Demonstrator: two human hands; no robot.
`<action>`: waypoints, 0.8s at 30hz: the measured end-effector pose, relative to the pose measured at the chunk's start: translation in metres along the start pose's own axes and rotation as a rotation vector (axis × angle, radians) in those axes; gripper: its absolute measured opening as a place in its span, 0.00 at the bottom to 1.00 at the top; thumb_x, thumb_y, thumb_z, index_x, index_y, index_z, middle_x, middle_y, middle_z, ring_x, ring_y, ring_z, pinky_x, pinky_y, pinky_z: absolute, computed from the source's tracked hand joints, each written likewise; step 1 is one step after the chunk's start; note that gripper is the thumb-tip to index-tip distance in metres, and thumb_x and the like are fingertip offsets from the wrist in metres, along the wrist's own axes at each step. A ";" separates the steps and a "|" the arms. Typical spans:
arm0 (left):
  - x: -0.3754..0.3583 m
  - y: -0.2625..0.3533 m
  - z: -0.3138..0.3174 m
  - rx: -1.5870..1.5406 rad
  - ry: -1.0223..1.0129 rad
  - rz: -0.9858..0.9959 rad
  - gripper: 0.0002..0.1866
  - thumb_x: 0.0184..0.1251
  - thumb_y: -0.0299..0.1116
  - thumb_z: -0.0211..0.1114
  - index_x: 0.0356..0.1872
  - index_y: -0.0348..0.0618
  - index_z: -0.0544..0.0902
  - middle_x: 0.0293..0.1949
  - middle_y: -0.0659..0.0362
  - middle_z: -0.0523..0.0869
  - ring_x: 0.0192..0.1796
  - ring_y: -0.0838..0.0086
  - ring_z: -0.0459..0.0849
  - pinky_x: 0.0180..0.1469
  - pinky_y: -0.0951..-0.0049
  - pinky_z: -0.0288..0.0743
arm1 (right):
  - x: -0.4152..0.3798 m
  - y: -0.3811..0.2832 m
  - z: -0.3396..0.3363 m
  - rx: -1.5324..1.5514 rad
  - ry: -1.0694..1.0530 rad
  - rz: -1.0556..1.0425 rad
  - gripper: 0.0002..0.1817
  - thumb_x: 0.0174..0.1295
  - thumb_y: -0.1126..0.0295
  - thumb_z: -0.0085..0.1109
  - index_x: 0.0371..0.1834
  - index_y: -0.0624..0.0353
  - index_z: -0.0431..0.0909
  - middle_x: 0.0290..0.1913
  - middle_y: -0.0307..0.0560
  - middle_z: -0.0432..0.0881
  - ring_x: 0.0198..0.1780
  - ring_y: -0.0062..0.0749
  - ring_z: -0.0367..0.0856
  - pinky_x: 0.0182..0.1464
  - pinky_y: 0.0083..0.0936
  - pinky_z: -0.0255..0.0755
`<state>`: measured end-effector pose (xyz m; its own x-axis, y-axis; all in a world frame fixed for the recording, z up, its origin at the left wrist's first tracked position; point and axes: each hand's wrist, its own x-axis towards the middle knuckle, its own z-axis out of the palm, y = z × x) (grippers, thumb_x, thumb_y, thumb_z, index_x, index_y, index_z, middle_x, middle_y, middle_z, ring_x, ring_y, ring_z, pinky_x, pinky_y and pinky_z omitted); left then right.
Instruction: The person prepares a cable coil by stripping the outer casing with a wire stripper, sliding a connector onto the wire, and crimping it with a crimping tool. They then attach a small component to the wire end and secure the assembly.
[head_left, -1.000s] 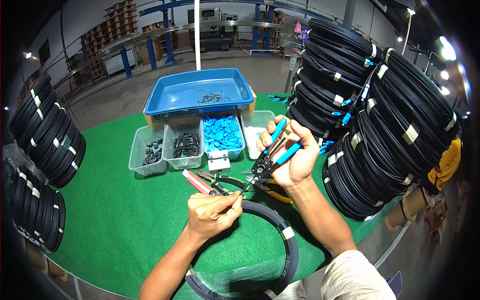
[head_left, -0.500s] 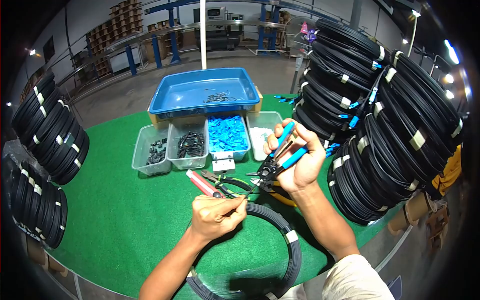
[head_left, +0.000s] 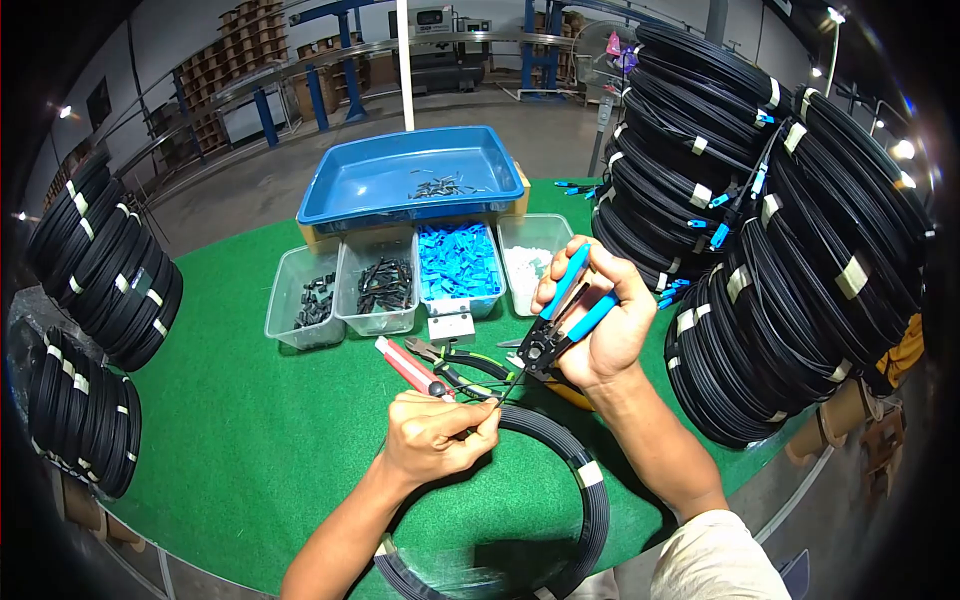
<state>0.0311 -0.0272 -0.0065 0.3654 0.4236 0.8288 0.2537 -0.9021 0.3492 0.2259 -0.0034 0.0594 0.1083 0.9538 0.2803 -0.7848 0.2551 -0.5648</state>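
Note:
My left hand (head_left: 440, 432) pinches the end of a thin black cable (head_left: 511, 389) above the near part of the table. In my right hand (head_left: 612, 330) is a blue-handled stripping tool (head_left: 590, 317), its handles partly spread and its dark jaws at the cable's tip. Whether the jaws are closed on the cable is too small to tell. Beneath both hands a coil of black cable (head_left: 597, 500) with white tape lies on the green table. Just beyond my left hand lie a red cutter (head_left: 405, 365) and green-and-black pliers (head_left: 465, 362).
Clear bins hold black parts (head_left: 318, 302), more black parts (head_left: 384, 287), blue connectors (head_left: 457, 262) and white pieces (head_left: 527, 266). Behind them stands a blue tray (head_left: 410, 212) with black scraps. Stacked cable coils rise at the right (head_left: 830, 250) and left (head_left: 100, 270).
The view has shifted slightly. My right hand and the tool's jaws are a little nearer the right, and the tool is tilted slightly more upright. Both hands keep their hold.

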 end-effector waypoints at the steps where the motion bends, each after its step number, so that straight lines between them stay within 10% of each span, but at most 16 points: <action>1: 0.000 0.001 0.000 -0.002 -0.001 0.001 0.02 0.47 0.22 0.74 0.24 0.39 0.88 0.15 0.60 0.85 0.14 0.76 0.82 0.20 0.79 0.74 | 0.000 0.000 0.001 0.001 0.010 0.003 0.12 0.65 0.59 0.55 0.39 0.56 0.73 0.31 0.44 0.79 0.29 0.33 0.80 0.34 0.32 0.76; 24: -0.002 0.001 0.000 -0.061 -0.098 -0.001 0.04 0.49 0.26 0.74 0.20 0.41 0.86 0.14 0.61 0.83 0.13 0.75 0.79 0.17 0.75 0.70 | 0.004 0.005 -0.003 -0.096 0.096 0.078 0.13 0.65 0.57 0.59 0.28 0.51 0.73 0.23 0.39 0.77 0.21 0.28 0.78 0.25 0.28 0.74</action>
<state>0.0306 -0.0292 -0.0075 0.4519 0.4283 0.7825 0.2000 -0.9035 0.3790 0.2244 0.0023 0.0554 0.1105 0.9809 0.1601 -0.7319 0.1893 -0.6546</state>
